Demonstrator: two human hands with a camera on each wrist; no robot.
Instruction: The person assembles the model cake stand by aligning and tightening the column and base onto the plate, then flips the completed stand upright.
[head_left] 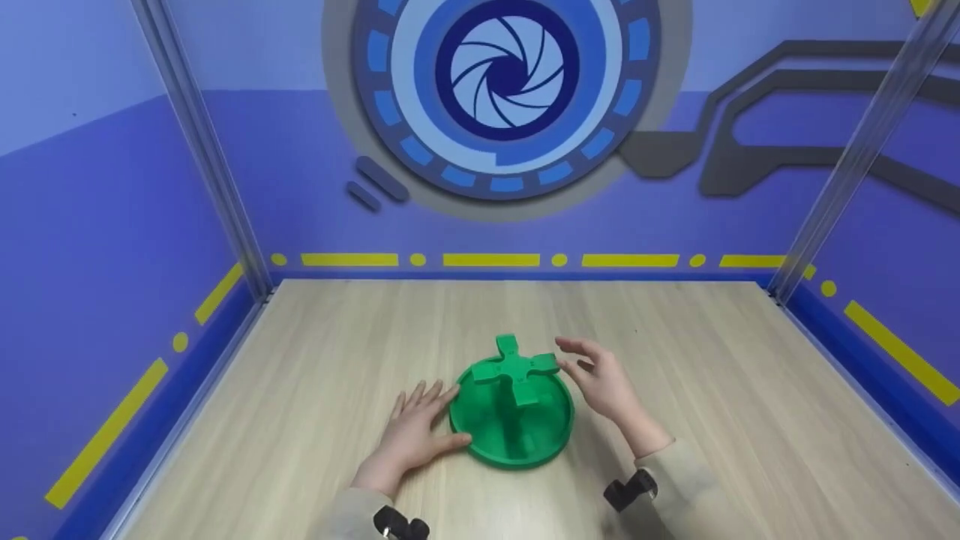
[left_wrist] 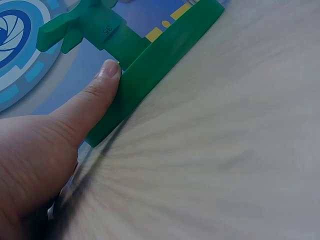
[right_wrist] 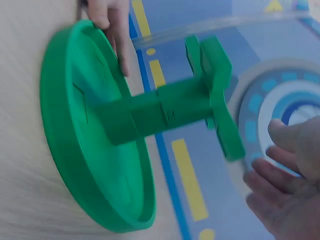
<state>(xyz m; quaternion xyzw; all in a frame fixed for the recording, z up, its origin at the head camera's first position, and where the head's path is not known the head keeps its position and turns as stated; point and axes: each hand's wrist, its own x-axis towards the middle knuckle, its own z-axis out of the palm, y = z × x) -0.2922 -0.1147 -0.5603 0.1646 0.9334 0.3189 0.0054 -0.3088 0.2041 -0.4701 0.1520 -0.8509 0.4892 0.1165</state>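
A green round tray with a raised rim stands on the table. From its middle rises a thick green post, made of stacked sections and topped by a four-armed cross piece. My left hand is spread at the tray's left side, with thumb and forefinger touching the rim. In the left wrist view, the thumb lies straight against the tray's edge. My right hand is beside the right arm of the cross, its fingers relaxed and parted. The right wrist view shows a gap between that hand and the cross.
The light wood table reaches back to a blue printed wall with yellow dashes. Metal posts stand at the table's back corners. Each forearm wears a small black wrist camera.
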